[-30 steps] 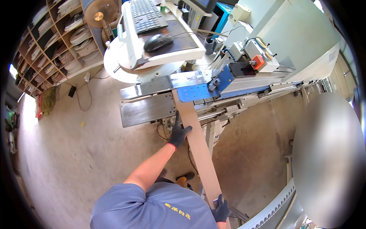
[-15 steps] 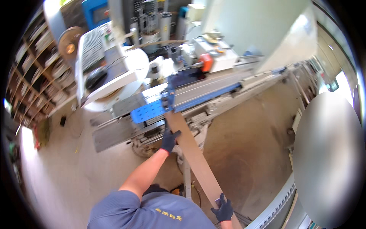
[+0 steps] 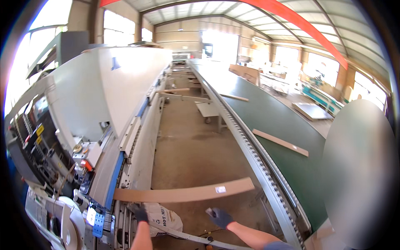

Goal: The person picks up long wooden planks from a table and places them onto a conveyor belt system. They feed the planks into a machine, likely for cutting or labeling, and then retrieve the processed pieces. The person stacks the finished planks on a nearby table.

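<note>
A long brown board (image 3: 183, 193) with a small white label (image 3: 220, 189) near its right end lies across in front of me. Its left end rests at the blue-edged machine (image 3: 109, 183); the right end reaches toward the roller-edged table. My left hand (image 3: 140, 213), in a dark glove, is at the board's near edge beside the machine; its fingers are blurred, and contact is unclear. Apart from the board, on its near side, my right hand (image 3: 221, 218) is gloved too and closed, with a small pale thing at its fingertips that I cannot make out.
A white sack (image 3: 166, 218) sits below the board. To the right runs a long green table (image 3: 275, 121) with a roller edge (image 3: 246, 154); a brown strip (image 3: 280, 142) lies on it. A large white machine housing (image 3: 125, 79) stands left. A phone-like dark object (image 3: 86, 182) rests on the machine.
My view has swung up and right toward the hall. My right hand has left the board's end and is now apart from it. The board now lies crosswise in view, its label showing.
</note>
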A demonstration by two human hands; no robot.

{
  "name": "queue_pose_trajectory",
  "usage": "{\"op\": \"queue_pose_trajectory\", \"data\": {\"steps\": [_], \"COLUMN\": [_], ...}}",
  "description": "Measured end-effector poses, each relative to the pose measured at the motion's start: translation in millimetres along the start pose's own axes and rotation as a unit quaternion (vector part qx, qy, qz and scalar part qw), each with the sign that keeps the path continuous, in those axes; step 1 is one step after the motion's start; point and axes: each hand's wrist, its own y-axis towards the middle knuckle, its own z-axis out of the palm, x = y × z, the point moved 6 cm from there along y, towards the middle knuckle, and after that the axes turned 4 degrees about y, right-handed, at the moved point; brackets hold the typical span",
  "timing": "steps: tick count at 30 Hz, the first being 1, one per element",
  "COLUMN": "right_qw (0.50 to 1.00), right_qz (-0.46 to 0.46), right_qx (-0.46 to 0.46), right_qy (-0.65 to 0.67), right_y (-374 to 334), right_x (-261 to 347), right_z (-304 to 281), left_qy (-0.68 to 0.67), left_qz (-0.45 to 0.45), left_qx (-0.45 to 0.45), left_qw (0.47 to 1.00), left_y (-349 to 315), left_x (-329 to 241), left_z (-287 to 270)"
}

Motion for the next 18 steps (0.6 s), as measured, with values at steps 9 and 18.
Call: {"op": "queue_pose_trajectory", "data": {"steps": [9,18], "right_qw": [0.956,0.698], "right_qz": [0.184,0.281], "right_qx": [-0.155,-0.369], "right_qy": [0.168,0.545], "right_y": [-363.8,-605.1], "right_x": [-182.3,-221.8], "right_z": [13.3,-29.0], "left_qy": [0.123,0.104], "left_qz": [0.091,0.344], "left_qx": [0.508,0.744], "left_qw": [0.848,0.563], "left_y": [-364.2,-772.2], "left_x": [-65.7,-163.9], "left_z": [310.7,448.1]}}
